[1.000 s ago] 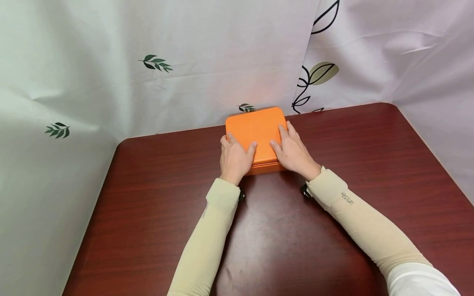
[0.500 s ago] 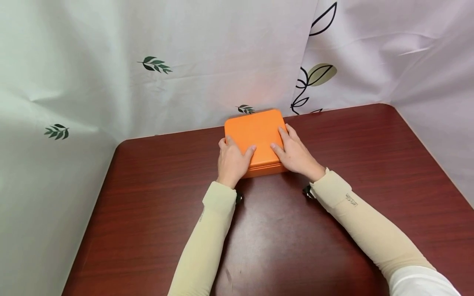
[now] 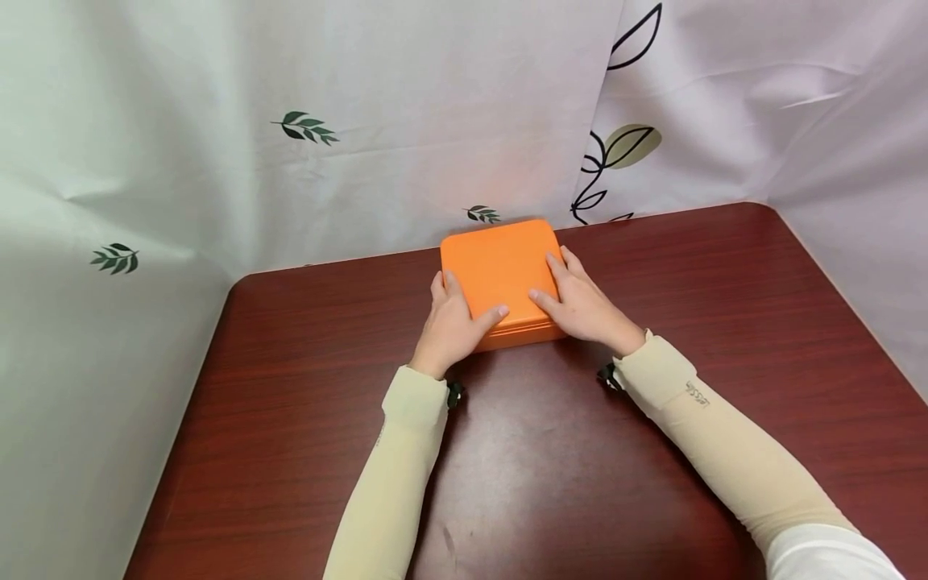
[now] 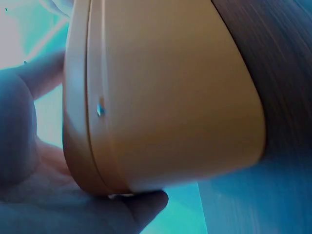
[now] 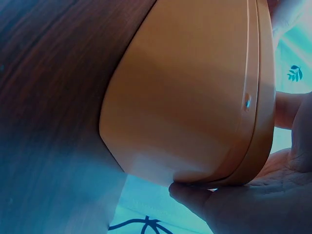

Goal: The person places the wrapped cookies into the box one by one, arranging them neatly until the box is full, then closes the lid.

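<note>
An orange box (image 3: 500, 270) with rounded corners stands at the far edge of the table, its lid lying flat on top. My left hand (image 3: 448, 326) grips its left side, the thumb over the front edge of the lid and the fingers along the side. On the opposite side my right hand (image 3: 586, 306) holds it the same way, thumb and forefinger on the lid. Both wrist views show the box's wall (image 4: 170, 92) and a thin seam under the lid (image 5: 263, 97), with a fingertip curled below the lid's rim. Other fingers are partly hidden behind the box.
The dark red wooden table (image 3: 536, 475) has rounded far corners. A pale curtain with leaf prints (image 3: 377, 121) hangs right behind the box, and more of it encloses the left and right sides.
The lid has settled slightly lower, and the dark gap at its front has narrowed to a thin seam. My left hand and wrist have shifted a little left and toward me.
</note>
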The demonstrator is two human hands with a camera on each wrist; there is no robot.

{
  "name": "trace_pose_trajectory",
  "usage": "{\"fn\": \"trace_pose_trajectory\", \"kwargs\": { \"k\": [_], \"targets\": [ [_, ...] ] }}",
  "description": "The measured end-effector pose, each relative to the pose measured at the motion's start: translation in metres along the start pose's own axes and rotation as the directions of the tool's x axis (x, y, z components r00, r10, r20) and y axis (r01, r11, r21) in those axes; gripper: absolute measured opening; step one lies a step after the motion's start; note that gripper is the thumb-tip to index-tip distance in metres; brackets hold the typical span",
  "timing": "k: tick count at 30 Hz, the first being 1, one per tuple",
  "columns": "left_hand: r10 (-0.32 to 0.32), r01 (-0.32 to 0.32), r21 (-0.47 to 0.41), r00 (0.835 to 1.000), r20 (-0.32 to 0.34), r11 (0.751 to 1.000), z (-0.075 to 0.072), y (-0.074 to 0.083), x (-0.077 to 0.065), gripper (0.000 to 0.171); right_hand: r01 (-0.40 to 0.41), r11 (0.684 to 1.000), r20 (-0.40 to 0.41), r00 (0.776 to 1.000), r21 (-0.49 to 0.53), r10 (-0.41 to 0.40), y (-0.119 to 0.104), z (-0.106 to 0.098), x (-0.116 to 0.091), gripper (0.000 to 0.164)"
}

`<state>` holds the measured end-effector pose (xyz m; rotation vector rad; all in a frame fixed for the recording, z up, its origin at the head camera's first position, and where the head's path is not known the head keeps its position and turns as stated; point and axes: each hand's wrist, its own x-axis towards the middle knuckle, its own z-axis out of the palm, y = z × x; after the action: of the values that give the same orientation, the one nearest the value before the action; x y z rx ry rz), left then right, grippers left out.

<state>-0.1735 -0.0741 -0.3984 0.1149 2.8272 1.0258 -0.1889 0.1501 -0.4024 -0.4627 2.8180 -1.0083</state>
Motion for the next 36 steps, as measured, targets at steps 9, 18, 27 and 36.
{"fn": "trace_pose_trajectory", "kwargs": {
  "k": [9, 18, 27, 36],
  "targets": [
    [0.049, -0.05, 0.004, 0.99, 0.132, 0.999, -0.006, -0.004, -0.005, 0.131, -0.005, 1.0, 0.087, 0.996, 0.013, 0.004, 0.001, -0.003, -0.004, 0.102],
    [0.06, -0.075, 0.09, 0.985, 0.161, 0.993, -0.008, -0.005, -0.006, 0.131, 0.038, 0.999, 0.132, 0.991, -0.033, -0.033, -0.001, -0.001, -0.005, 0.123],
    [0.08, -0.101, 0.126, 0.983, 0.165, 0.987, -0.007, -0.008, -0.007, 0.128, 0.048, 0.996, 0.144, 0.989, -0.074, -0.037, -0.002, 0.001, -0.01, 0.119],
    [0.058, -0.065, 0.049, 0.99, 0.131, 0.997, -0.014, -0.009, -0.001, 0.115, 0.042, 0.999, 0.121, 0.992, -0.027, -0.038, -0.001, -0.009, -0.005, 0.09]
  ]
}}
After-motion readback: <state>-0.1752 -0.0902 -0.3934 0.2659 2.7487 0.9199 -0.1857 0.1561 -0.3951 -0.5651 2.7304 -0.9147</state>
